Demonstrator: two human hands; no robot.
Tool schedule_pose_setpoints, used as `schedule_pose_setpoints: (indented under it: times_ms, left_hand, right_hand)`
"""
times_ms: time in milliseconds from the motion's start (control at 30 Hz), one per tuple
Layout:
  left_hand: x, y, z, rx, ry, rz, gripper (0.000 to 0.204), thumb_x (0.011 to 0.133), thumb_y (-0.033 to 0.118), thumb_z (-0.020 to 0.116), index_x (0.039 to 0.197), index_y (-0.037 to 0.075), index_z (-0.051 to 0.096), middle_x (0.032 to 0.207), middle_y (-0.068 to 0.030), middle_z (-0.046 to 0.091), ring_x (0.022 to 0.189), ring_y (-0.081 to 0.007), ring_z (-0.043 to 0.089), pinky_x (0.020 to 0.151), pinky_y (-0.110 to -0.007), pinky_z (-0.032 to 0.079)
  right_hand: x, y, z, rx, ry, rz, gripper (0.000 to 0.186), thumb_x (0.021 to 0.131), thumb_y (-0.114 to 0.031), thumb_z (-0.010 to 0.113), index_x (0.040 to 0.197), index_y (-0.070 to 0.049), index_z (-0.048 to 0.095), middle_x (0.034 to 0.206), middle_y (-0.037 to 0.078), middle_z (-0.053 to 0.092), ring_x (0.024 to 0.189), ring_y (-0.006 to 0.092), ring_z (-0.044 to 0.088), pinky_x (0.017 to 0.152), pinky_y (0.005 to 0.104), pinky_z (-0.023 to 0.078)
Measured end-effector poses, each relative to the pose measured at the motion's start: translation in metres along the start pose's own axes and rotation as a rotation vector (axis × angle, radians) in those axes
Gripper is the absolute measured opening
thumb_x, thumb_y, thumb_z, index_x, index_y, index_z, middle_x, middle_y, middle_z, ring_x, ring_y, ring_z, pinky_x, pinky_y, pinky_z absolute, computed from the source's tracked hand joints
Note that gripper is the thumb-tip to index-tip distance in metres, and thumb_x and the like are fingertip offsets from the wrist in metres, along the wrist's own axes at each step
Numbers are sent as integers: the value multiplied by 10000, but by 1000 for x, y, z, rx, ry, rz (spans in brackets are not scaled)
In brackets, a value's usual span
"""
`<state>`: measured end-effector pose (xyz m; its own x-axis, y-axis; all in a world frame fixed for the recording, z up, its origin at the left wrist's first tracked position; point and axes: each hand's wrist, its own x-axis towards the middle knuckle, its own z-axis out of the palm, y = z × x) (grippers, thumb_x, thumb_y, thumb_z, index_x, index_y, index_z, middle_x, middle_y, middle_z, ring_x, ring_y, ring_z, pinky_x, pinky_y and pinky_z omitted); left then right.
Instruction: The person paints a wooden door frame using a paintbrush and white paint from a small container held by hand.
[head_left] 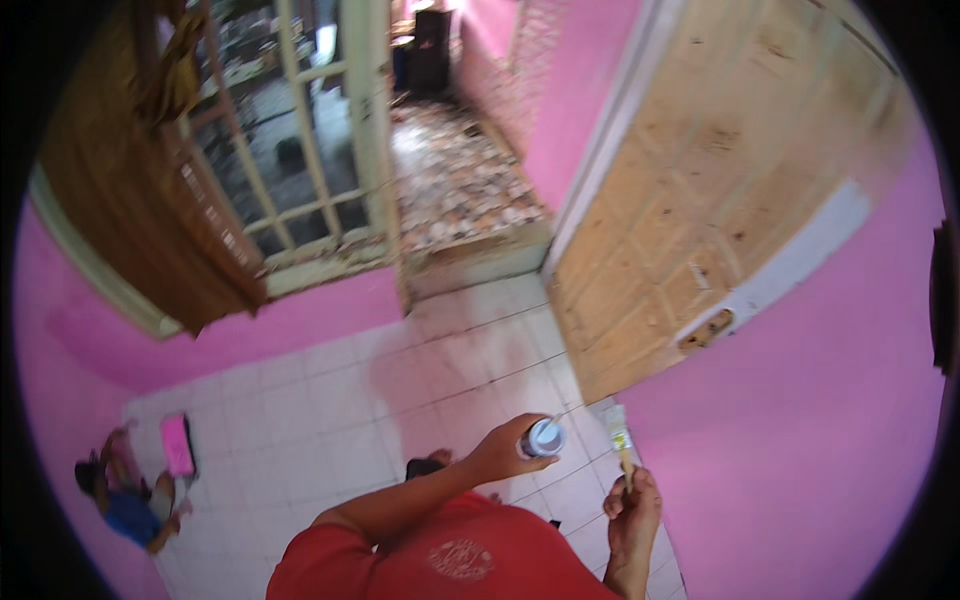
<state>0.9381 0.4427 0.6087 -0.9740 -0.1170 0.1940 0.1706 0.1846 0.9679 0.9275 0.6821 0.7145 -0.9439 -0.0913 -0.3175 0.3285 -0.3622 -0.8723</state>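
Note:
My left hand [497, 452] is wrapped around a small paint can [546, 438] with pale, whitish-grey paint in its open top. A thin light stick or drip shows at the can's rim; I cannot tell which. In my right hand [634, 512] is a paintbrush [620, 440], gripped by its wooden handle with the pale bristles pointing up and away. The brush is apart from the can, to its right. Beyond both hands stands a light brown wooden door [690, 200]. A white painted strip [790, 265] runs along its edge, around the lock plate [708, 332].
Pink walls [800, 420] flank the door. White floor tiles [330, 400] lie below. A raised sill [480, 258] leads to a patterned floor outside. At the left are a window [290, 130], a brown curtain [150, 200], and a person in blue [135, 515] sitting beside a pink box [178, 445].

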Motion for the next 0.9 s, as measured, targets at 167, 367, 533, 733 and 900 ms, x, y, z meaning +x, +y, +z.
schedule_pose_setpoints:
  times_ms: [167,367,533,733,900]
  left_hand:
    - [-21,-9,-36,-8,80,-2,690,817,263,898,1382,45,567,1228,-131,676,1107,-241,688,960,-356,556]
    - [-44,-16,-75,-4,250,-62,696,818,263,894,1385,40,558,1231,-132,667,1086,-244,684,937,-357,561]
    - [-63,-25,-112,4,385,-50,693,824,266,888,1387,37,557,1250,-132,658,1094,-249,682,936,-357,559]
    - [-84,-31,-156,17,489,-74,702,830,276,885,1395,29,548,1281,-148,649,1141,-277,670,969,-376,545]
    - [-108,-28,-184,58,572,-94,711,824,294,893,1387,29,548,1279,-156,647,1145,-291,667,976,-388,542]
  right_hand:
    - [1,7,37,-109,-63,50,293,1057,-276,598,1148,0,638,722,52,608,513,112,460,473,248,356]
    - [14,15,87,-213,-176,122,308,1060,-294,593,1154,-4,640,707,44,598,494,108,451,475,243,353]
    - [26,34,131,-302,-320,172,326,1060,-317,552,1168,-20,631,723,11,590,501,81,428,460,227,344]
    - [36,59,177,-334,-458,225,312,1067,-307,544,1165,-25,634,725,9,593,488,74,419,457,219,342]
    - [29,75,213,-385,-475,238,325,1064,-321,554,1162,-21,635,732,7,605,491,72,427,449,222,339]
